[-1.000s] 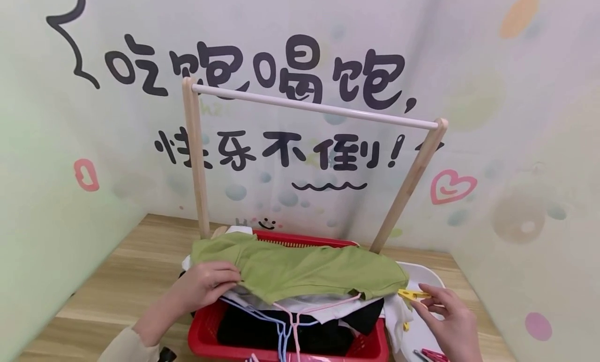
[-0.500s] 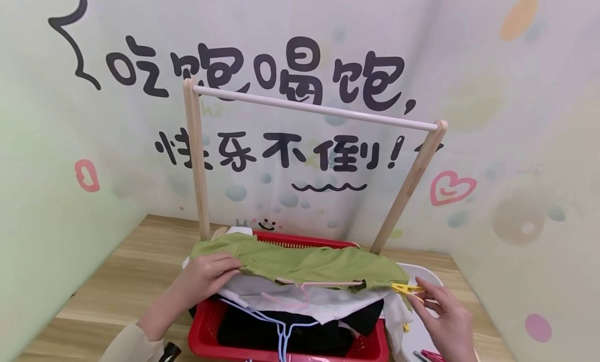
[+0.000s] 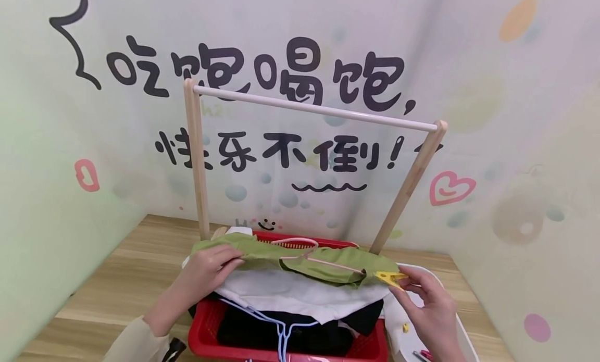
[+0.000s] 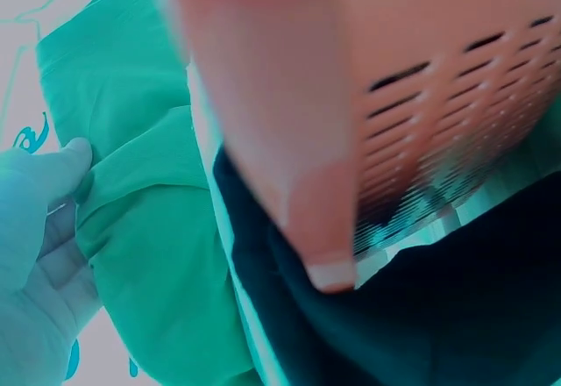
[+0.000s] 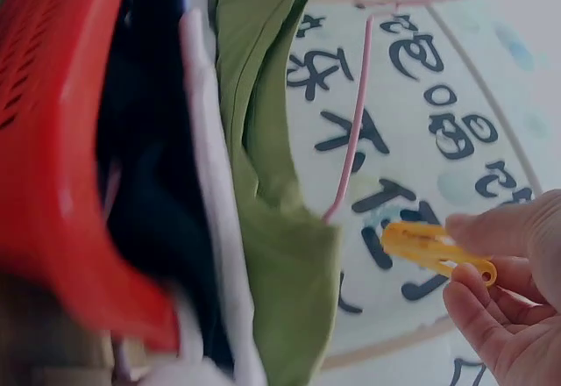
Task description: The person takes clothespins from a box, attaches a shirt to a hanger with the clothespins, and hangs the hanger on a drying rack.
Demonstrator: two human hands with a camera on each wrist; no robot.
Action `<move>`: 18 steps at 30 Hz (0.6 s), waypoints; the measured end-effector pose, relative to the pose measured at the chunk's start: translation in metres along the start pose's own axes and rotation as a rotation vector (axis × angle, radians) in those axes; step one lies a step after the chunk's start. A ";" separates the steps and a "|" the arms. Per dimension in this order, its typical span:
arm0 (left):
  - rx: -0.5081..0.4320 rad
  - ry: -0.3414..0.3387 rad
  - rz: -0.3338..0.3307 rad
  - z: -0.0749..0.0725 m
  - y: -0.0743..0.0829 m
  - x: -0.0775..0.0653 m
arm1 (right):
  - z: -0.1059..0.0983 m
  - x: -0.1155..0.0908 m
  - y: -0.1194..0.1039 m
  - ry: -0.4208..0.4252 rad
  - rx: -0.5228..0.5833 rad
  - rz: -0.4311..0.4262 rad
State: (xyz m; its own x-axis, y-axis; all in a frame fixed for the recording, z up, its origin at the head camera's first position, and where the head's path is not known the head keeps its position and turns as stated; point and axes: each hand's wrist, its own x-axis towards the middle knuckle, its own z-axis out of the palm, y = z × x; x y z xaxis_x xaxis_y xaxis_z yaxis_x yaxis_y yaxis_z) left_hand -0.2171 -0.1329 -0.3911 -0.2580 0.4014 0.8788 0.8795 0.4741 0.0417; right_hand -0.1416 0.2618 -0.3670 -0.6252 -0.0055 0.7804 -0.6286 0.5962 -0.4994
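A green garment [image 3: 262,258] lies folded over a white garment [image 3: 262,289] on the pile in the red basket [image 3: 206,331]. My left hand [image 3: 206,271] pinches its edge on the left, thumb over the cloth in the left wrist view. A pink hanger [image 5: 355,132] sits in the garment, its hook lying toward the back and its right end at the neckline. My right hand [image 3: 428,302] pinches a yellow clothespin [image 5: 425,244] between thumb and fingers, close by the garment's right shoulder. In the head view the clothespin's tip overlaps the green cloth.
A wooden rack with a white rod [image 3: 319,110] stands behind the basket. Blue hangers [image 3: 281,325] and black cloth [image 3: 281,336] lie toward the front. At right, a white tray [image 3: 464,336] holds another yellow clip [image 3: 405,327] and small items, partly behind my right hand.
The pink hanger's hook has swung from the front up and over to the back, and the green garment's front edge has folded back with it. My right hand with the clothespin has moved left.
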 end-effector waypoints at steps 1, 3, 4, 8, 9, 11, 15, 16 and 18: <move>0.003 0.000 -0.009 0.000 0.000 0.000 | 0.002 0.001 -0.001 -0.006 0.015 -0.007; 0.006 0.000 -0.027 0.000 0.000 0.001 | 0.007 0.004 -0.003 -0.006 0.077 -0.046; 0.009 0.000 -0.037 0.001 0.000 0.001 | 0.010 0.005 -0.004 -0.011 0.090 -0.064; 0.025 -0.004 -0.075 0.001 0.001 0.003 | 0.017 0.010 -0.011 -0.017 0.075 -0.119; 0.025 -0.004 -0.082 0.001 0.001 0.003 | 0.019 0.012 -0.014 -0.018 0.049 -0.117; 0.027 -0.004 -0.091 0.001 0.001 0.004 | 0.023 0.014 -0.019 -0.023 0.017 -0.124; 0.003 -0.006 -0.093 0.001 0.000 0.004 | 0.029 0.020 -0.030 -0.049 -0.011 -0.134; 0.000 -0.011 -0.096 0.001 0.000 0.004 | 0.031 0.021 -0.032 -0.057 -0.002 -0.141; -0.010 -0.025 -0.104 0.000 -0.001 0.005 | 0.034 0.024 -0.037 -0.071 0.009 -0.149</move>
State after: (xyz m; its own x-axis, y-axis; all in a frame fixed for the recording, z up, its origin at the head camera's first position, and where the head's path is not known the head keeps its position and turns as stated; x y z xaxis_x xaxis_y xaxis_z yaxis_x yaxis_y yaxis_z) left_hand -0.2193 -0.1313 -0.3872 -0.3578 0.3702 0.8573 0.8514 0.5064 0.1367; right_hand -0.1487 0.2126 -0.3425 -0.5555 -0.1506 0.8178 -0.7210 0.5772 -0.3835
